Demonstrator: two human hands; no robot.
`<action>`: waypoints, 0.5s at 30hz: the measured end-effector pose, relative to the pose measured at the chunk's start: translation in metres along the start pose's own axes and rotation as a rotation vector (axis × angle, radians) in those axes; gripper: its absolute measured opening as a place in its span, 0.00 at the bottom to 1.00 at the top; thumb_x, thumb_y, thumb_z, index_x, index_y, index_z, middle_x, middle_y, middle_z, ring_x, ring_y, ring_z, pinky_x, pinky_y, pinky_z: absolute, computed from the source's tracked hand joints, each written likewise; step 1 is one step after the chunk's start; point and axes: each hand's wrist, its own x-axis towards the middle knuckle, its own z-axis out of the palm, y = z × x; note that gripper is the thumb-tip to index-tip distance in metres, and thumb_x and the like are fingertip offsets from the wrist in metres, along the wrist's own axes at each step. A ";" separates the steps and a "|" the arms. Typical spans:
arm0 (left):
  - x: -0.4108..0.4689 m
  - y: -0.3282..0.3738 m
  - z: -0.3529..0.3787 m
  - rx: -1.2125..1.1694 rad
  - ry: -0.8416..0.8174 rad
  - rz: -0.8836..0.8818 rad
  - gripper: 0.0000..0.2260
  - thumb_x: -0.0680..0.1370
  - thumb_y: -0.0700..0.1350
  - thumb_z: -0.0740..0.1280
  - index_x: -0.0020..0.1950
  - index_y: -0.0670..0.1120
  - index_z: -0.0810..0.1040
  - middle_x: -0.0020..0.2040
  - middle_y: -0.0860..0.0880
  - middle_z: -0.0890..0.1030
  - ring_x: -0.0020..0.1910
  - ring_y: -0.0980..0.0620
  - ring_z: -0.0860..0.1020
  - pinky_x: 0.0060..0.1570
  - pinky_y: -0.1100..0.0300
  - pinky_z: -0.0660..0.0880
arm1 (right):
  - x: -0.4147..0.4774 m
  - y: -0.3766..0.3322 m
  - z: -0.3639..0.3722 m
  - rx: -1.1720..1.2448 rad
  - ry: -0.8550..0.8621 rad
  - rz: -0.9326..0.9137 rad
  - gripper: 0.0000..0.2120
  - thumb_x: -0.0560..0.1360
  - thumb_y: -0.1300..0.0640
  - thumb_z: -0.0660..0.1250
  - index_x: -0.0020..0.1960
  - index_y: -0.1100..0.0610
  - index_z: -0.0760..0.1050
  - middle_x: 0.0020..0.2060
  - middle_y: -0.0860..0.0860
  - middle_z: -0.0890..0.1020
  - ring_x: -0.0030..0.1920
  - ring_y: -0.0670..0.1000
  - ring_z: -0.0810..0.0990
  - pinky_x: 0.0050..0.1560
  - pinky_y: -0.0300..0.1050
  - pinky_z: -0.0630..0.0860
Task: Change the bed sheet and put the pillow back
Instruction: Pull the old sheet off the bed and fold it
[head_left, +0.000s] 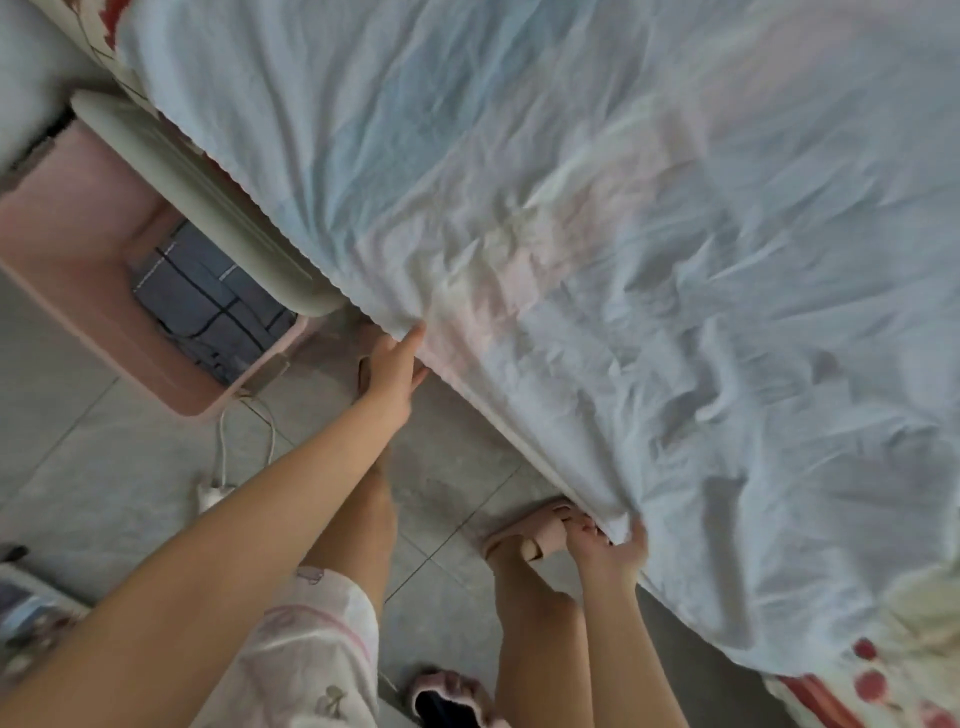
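Open floor (447, 483) runs along the bed's (501, 423) near side, free passage between the left hand (393, 371) and the right hand (610, 548), both gripping the sheet (623, 249). Off the bed's corner a pale rail (208, 208) and a pink bin (67, 244) block the way. A white cable (223, 447) trails below them, and a slipper (524, 530) sits tight against the bed.

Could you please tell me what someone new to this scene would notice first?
The crumpled pale sheet fills most of the view, spread over the bed from upper left to lower right. Along its near edge, the left hand and the right hand each grip the hem. On the floor at the left stands a pink basket holding a dark checked cloth.
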 end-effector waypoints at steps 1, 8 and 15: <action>-0.009 -0.022 0.009 0.007 0.010 0.003 0.07 0.79 0.49 0.65 0.55 0.50 0.74 0.56 0.48 0.78 0.57 0.50 0.77 0.51 0.58 0.76 | 0.003 -0.017 -0.009 0.046 -0.032 0.007 0.11 0.74 0.52 0.68 0.52 0.55 0.71 0.40 0.48 0.70 0.37 0.46 0.67 0.37 0.35 0.66; -0.038 -0.109 0.058 -0.077 0.090 0.101 0.09 0.79 0.42 0.64 0.59 0.45 0.72 0.55 0.46 0.79 0.51 0.49 0.79 0.53 0.52 0.78 | 0.027 -0.133 -0.076 0.069 -0.115 -0.061 0.09 0.70 0.63 0.68 0.48 0.56 0.71 0.38 0.48 0.74 0.36 0.46 0.72 0.37 0.33 0.69; -0.053 -0.138 0.078 0.089 0.328 0.273 0.15 0.80 0.43 0.63 0.64 0.38 0.71 0.58 0.45 0.77 0.54 0.48 0.77 0.53 0.57 0.76 | 0.070 -0.200 -0.143 0.057 -0.027 -0.076 0.09 0.75 0.67 0.61 0.48 0.54 0.73 0.37 0.47 0.80 0.37 0.45 0.79 0.35 0.34 0.75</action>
